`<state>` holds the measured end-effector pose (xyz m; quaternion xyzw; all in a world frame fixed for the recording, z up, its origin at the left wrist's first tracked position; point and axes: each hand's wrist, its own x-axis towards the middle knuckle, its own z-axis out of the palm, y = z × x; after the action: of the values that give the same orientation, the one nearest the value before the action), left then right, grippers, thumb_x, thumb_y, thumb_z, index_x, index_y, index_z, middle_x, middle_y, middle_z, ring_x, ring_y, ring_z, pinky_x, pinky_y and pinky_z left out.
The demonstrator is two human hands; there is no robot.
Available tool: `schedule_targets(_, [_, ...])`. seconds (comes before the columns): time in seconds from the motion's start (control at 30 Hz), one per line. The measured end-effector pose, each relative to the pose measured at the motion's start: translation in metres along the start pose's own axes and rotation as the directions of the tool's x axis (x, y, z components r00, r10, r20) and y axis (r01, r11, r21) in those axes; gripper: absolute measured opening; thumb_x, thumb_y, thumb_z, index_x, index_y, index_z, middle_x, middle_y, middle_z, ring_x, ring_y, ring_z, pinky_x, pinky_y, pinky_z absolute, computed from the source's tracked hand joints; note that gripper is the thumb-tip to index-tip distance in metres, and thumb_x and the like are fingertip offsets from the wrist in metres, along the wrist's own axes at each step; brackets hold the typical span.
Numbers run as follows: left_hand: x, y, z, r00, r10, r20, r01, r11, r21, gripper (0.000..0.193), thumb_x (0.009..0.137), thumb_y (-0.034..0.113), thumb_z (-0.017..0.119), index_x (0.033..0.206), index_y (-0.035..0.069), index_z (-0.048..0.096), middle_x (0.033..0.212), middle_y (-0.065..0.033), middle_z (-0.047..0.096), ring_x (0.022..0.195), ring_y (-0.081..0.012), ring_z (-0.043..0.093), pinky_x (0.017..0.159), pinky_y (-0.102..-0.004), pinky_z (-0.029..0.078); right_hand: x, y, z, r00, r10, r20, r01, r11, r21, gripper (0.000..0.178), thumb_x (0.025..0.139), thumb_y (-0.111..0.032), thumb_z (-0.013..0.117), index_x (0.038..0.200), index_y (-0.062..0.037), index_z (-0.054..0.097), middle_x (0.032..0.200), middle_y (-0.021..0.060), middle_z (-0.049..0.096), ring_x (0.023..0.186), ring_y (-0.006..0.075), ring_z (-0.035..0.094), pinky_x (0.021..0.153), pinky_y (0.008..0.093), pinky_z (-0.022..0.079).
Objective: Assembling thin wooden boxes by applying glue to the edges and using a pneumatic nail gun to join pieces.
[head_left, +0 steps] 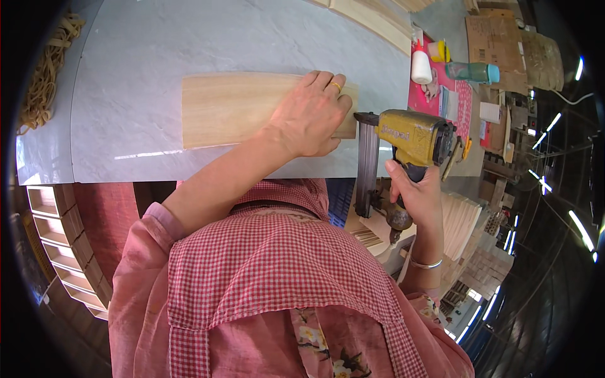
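Observation:
A pale rectangular wooden board (pixel 224 112) lies on the grey marbled tabletop near its front edge. My left hand (pixel 313 112) is closed over the board's right part, fingers bent across the far side and thumb toward the near side. In my right hand (pixel 419 196) is a yellow and black nail gun (pixel 409 129), its handle wrapped by the fingers. The gun's nose is at the board's right end; whether the two touch I cannot tell. Its long dark magazine points down toward me, past the table edge.
Tan bands (pixel 49 72) are heaped at the far left. A white glue bottle (pixel 421 66), a yellow-rimmed roll (pixel 439 51) and a teal bottle (pixel 472 72) are at the right. Wooden boxes (pixel 57 230) stand stacked below left; thin boards (pixel 463 214) are piled below right.

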<state>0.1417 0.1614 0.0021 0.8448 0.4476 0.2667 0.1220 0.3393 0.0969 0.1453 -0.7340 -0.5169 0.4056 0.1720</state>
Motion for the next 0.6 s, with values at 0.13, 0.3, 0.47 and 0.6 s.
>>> schedule_targets(0.13, [-0.001,-0.001,0.001,0.997,0.013,-0.077,-0.011,1.0,0.02,0.048,0.069,0.033,0.077,0.105,0.003,0.066,0.121,-0.0193,0.058,0.109,-0.0322,0.051,0.103,-0.04,0.038,0.008,-0.011,-0.004,0.998,-0.057,-0.011,0.056,0.998,-0.034,0.02,0.092,-0.014,0.072,0.078,-0.0015,0.064,0.056,-0.0007,0.055,0.042,0.0078,0.046,0.041,0.0219,0.039])
schedule_targets(0.3, [0.001,0.002,-0.005,0.996,-0.053,0.072,0.053,0.999,-0.001,0.055,0.068,0.036,0.08,0.108,0.003,0.062,0.13,-0.0201,0.054,0.114,-0.0338,0.049,0.104,-0.0422,0.038,0.03,-0.023,-0.004,0.996,-0.093,0.008,0.093,0.992,-0.081,0.022,0.092,-0.015,0.073,0.076,-0.002,0.064,0.054,-0.0008,0.055,0.042,0.0076,0.046,0.041,0.022,0.039])
schedule_targets(0.47, [0.002,0.003,-0.007,0.989,-0.079,0.126,0.08,0.997,-0.005,0.056,0.067,0.036,0.081,0.108,0.003,0.06,0.132,-0.0206,0.053,0.115,-0.0341,0.048,0.104,-0.0426,0.039,0.042,-0.029,-0.006,0.994,-0.102,0.035,0.105,0.989,-0.104,0.023,0.092,-0.016,0.073,0.075,-0.0023,0.064,0.053,-0.0007,0.055,0.041,0.0076,0.046,0.041,0.0221,0.039])
schedule_targets(0.6, [0.002,0.002,-0.007,0.99,-0.076,0.121,0.078,0.997,-0.004,0.056,0.068,0.036,0.081,0.108,0.003,0.06,0.131,-0.0206,0.053,0.115,-0.0339,0.048,0.103,-0.0423,0.039,0.046,-0.03,-0.006,0.994,-0.095,0.049,0.1,0.99,-0.102,0.024,0.091,-0.017,0.073,0.075,-0.0026,0.064,0.053,-0.0006,0.055,0.041,0.0078,0.046,0.042,0.0221,0.039])
